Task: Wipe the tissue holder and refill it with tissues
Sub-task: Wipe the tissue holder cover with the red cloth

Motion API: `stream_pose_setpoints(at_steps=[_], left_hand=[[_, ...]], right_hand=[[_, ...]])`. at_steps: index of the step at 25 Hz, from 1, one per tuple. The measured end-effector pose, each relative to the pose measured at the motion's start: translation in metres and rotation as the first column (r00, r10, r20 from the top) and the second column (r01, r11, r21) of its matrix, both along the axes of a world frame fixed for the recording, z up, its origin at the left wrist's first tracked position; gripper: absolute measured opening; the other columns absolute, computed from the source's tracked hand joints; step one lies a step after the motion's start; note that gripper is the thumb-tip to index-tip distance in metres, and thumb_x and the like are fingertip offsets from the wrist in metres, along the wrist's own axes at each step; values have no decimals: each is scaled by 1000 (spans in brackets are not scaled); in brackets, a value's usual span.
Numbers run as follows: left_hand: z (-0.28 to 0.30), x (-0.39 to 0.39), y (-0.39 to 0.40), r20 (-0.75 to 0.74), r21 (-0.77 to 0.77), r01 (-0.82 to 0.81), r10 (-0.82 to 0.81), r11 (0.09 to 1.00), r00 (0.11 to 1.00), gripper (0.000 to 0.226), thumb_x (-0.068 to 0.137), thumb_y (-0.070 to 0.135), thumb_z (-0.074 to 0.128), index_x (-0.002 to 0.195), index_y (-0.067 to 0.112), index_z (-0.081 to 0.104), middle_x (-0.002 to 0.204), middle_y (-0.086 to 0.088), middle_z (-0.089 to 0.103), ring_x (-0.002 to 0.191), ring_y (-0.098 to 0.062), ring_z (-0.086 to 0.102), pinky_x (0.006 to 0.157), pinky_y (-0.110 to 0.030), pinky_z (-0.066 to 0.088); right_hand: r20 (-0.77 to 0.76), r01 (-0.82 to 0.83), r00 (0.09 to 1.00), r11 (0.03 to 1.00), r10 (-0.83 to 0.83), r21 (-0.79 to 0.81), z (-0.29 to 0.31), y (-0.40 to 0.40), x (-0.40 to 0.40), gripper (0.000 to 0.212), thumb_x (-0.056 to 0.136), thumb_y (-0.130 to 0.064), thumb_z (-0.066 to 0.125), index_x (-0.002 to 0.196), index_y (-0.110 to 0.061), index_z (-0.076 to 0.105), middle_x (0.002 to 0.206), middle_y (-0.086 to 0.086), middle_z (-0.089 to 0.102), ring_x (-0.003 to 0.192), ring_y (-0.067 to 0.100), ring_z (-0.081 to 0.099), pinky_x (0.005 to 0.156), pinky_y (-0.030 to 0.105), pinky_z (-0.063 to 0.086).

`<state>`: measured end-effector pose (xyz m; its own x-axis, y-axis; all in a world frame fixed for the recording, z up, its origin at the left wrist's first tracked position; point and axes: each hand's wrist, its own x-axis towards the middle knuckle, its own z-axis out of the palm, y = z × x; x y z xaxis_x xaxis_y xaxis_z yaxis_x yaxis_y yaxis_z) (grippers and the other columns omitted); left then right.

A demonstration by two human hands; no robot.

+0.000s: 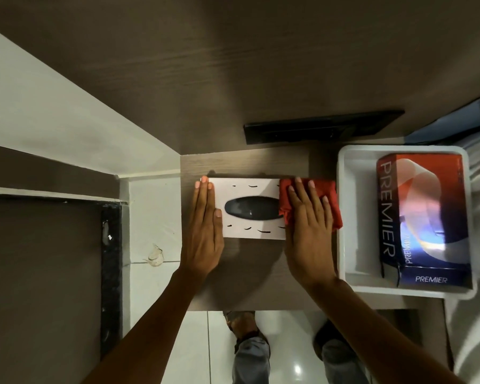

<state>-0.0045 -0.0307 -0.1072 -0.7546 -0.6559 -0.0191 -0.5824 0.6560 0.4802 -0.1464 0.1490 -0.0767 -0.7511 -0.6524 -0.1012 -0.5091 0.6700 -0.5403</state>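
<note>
A white tissue holder (248, 189) with a dark oval slot lies flat on the small brown table (250, 281). My left hand (204, 231) rests flat on its left end, fingers together, steadying it. My right hand (309, 228) presses a red cloth (331, 200) flat onto the holder's right end. A red and blue Premier tissue box (424, 217) lies in a white tray (352, 217) to the right. The holder's right edge is hidden under the cloth.
A black flat panel (319, 126) is mounted on the brown wall behind the table. White tiled floor (194, 350) and my feet show below the table's front edge. A white ledge and a dark frame stand to the left.
</note>
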Motion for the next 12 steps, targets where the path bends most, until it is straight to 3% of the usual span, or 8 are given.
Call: stream_pose_setpoints(at_steps=[4, 8, 10, 12], left_hand=[[-3, 4, -5, -70, 6, 42, -42, 999, 997, 59, 115, 35, 26, 166, 5, 22, 177, -7, 18, 165, -22, 11, 134, -38, 12], [-5, 9, -5, -146, -18, 87, -88, 996, 985, 55, 115, 22, 37, 164, 0, 24, 176, -10, 20, 164, -29, 17, 131, -51, 25], [-4, 6, -6, -122, -30, 91, -94, 995, 988, 56, 114, 22, 36, 165, 2, 22, 177, -8, 18, 165, -27, 15, 131, -49, 25], [-2, 3, -7, -64, -42, 80, -82, 996, 995, 57, 115, 28, 29, 167, 7, 18, 178, -3, 13, 165, -23, 11, 133, -41, 20]], right_hand=[[17, -160, 987, 987, 160, -2, 4, -35, -8, 65, 103, -21, 52, 163, -20, 25, 173, 0, 19, 162, 18, 8, 131, 51, 6], [-12, -454, 890, 887, 456, 87, 8, -63, -17, 74, 100, -20, 58, 164, -19, 20, 173, 3, 16, 161, 21, 7, 131, 49, 3], [-72, -527, 837, 834, 543, 162, 8, -47, -27, 75, 99, -16, 52, 165, -20, 16, 173, 3, 12, 162, 21, 4, 131, 50, 5], [-110, -505, 841, 842, 529, 188, 7, -17, -36, 76, 96, -18, 45, 165, -23, 15, 174, 1, 9, 162, 18, 0, 131, 51, 6]])
